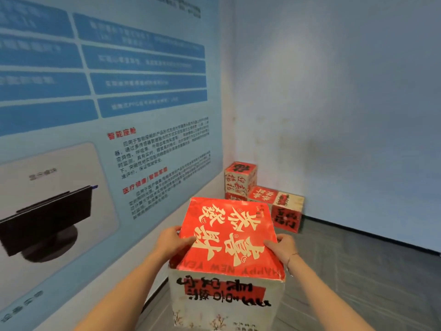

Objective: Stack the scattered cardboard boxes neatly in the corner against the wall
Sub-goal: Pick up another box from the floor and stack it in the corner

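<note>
A large cardboard box (226,254) with a red printed top and cream sides is held up in front of me. My left hand (171,242) grips its left top edge and my right hand (282,249) grips its right top edge. In the far corner, a small box (239,177) stands on top of another box (262,194) against the left wall. A third red and cream box (287,213) sits on the floor to the right of them, touching them. The held box hides the floor between me and the corner.
A blue poster wall (107,115) runs along my left. A plain pale wall (346,103) closes the right side, meeting it at the corner. Grey floor (358,271) stretches to the right of the held box.
</note>
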`<state>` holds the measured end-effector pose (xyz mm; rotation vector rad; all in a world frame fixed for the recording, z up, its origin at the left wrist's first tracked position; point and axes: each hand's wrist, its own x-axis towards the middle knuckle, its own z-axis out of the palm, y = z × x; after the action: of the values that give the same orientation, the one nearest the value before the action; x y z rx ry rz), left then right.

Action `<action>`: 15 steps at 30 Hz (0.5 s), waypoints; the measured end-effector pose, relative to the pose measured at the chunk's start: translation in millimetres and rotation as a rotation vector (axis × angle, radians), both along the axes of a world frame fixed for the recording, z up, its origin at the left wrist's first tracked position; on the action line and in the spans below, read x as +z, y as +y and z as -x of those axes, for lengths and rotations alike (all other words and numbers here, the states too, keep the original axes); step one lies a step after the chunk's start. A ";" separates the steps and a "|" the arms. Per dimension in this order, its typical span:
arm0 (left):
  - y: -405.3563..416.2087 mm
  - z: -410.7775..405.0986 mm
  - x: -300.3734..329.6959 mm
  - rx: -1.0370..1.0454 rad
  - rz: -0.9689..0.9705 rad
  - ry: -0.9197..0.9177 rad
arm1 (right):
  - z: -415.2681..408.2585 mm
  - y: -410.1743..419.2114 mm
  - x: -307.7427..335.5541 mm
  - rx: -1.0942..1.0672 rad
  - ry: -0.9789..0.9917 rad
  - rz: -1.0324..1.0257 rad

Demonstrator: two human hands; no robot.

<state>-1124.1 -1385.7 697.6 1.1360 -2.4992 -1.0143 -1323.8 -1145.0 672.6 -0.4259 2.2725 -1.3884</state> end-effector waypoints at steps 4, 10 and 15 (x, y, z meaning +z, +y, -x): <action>-8.9 75.6 -12.3 -0.106 -0.019 -0.005 | 51.3 16.9 -2.8 -0.087 -0.011 0.014; -6.9 179.2 -19.8 -0.156 -0.045 0.023 | 133.1 24.2 -2.6 -0.145 -0.019 0.070; -14.9 257.3 -20.8 -0.169 -0.051 0.072 | 208.6 18.8 0.8 -0.158 0.005 0.078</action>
<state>-1381.4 -1400.6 676.7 0.8966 -2.5594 -1.1471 -1532.3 -1126.2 673.4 -0.2792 2.3044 -1.5583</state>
